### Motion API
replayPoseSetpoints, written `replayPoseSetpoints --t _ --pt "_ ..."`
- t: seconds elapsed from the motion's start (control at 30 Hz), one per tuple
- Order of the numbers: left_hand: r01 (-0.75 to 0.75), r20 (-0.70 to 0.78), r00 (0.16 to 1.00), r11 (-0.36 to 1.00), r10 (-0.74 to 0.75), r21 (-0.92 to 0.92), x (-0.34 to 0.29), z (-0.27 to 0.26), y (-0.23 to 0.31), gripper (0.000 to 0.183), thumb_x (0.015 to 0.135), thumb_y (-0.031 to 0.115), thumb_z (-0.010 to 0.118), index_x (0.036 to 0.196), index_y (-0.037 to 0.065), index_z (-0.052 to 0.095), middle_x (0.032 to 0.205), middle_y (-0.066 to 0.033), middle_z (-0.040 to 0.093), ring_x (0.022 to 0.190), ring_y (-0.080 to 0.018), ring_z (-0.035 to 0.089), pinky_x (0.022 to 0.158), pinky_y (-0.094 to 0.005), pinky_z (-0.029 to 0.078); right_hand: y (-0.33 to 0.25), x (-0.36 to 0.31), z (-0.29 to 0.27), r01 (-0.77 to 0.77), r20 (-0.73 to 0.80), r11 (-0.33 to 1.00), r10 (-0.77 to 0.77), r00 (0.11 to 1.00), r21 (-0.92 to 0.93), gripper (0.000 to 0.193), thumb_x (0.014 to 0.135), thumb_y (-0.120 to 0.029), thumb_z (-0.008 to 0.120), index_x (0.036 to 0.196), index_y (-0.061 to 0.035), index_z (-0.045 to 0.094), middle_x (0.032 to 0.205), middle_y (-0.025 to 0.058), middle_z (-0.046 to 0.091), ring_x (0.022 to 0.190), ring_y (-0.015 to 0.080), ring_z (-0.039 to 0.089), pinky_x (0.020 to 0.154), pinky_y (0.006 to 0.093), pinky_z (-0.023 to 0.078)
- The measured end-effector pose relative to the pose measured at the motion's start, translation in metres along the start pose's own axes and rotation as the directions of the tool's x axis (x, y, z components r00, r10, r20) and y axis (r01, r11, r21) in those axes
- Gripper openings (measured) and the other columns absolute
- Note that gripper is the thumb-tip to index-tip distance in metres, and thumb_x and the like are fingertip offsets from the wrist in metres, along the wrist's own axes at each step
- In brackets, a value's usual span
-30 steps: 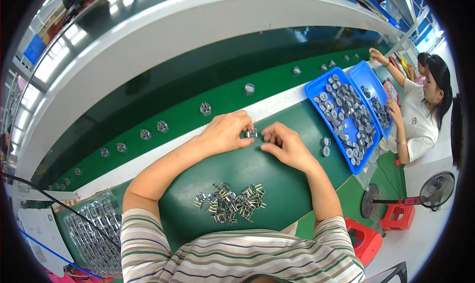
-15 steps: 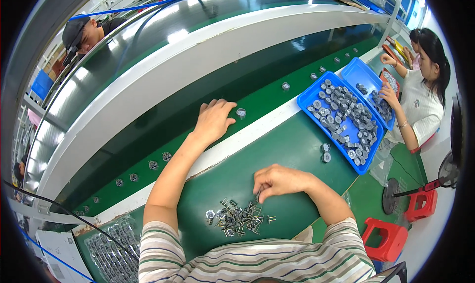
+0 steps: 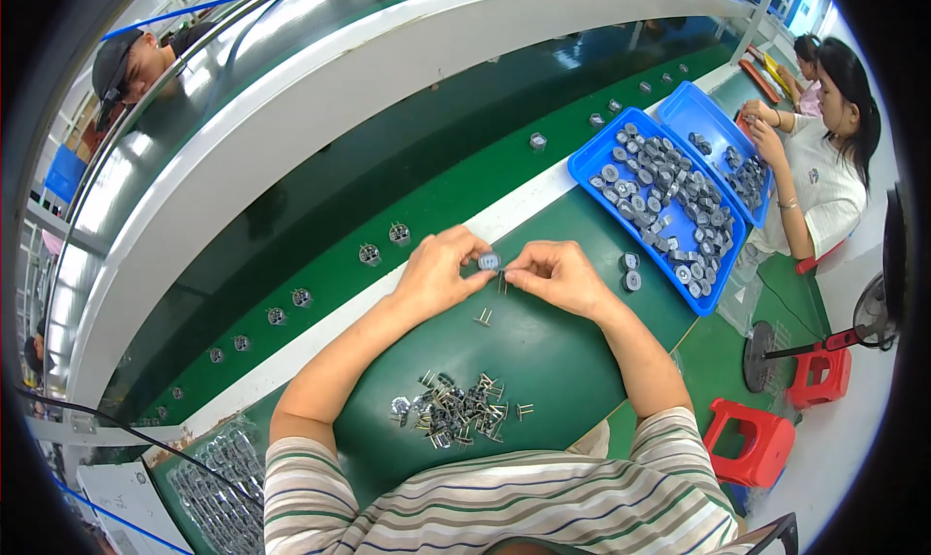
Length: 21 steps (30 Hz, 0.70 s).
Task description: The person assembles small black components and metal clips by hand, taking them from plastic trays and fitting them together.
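My left hand (image 3: 441, 274) pinches a small grey round housing (image 3: 489, 262) between thumb and fingers, above the green table (image 3: 572, 361). Close beside it, the fingertips of my right hand (image 3: 558, 276) are closed on a small part with thin metal pins (image 3: 501, 283). The two pieces are next to each other; whether they touch I cannot make out. Just below my hands lies a loose pinned part (image 3: 483, 317). Nearer to me is a pile of such dark parts with metal pins (image 3: 461, 410).
A blue tray (image 3: 635, 237) of grey housings stands on the right, with two housings (image 3: 631, 272) beside it. Beyond the white ledge (image 3: 514, 211), a green belt (image 3: 456, 201) carries spaced-out pieces. A co-worker (image 3: 815, 158) sits far right. Red stools (image 3: 752, 444) stand on the floor.
My left hand has come back from the belt with a grey housing. My right hand has moved up from beside the pile to meet it. The view has shifted slightly.
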<state>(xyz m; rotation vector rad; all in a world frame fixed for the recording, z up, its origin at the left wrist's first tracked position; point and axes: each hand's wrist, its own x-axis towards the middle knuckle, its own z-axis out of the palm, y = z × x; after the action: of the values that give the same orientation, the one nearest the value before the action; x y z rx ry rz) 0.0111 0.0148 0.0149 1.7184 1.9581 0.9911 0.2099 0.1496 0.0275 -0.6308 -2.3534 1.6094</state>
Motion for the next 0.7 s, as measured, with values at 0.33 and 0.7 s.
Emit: replayPoseSetpoints --t 0.33,0.7 --pt "-0.097 -0.061 0.993 0.995 0.099 0.038 -0.015 0.016 -0.016 0.028 0.082 0.022 0.087 0.103 0.012 0.072 0.098 -0.0038 0.065 0.099 -0.0247 0.064 0.088 -0.0399 0.047 0.016 0.006 0.005 0.129 -0.124 0.852 -0.221 0.967 -0.508 0.011 0.089 -0.016 0.078 0.088 -0.0047 0.075 0.090 0.0097 0.067 0.090 0.0295 0.067 0.077 0.0420 0.055" --pt "-0.104 -0.074 0.991 0.993 0.108 0.053 -0.015 0.019 -0.016 0.028 0.082 0.026 0.087 0.100 0.011 0.071 0.099 -0.0038 0.064 0.101 -0.0254 0.063 0.088 -0.0406 0.046 0.017 0.009 -0.005 0.422 0.075 0.833 -0.424 0.902 -0.357 0.012 0.086 -0.004 0.077 0.097 -0.0044 0.073 0.101 0.0086 0.065 0.101 0.0301 0.062 0.086 0.0426 0.053"
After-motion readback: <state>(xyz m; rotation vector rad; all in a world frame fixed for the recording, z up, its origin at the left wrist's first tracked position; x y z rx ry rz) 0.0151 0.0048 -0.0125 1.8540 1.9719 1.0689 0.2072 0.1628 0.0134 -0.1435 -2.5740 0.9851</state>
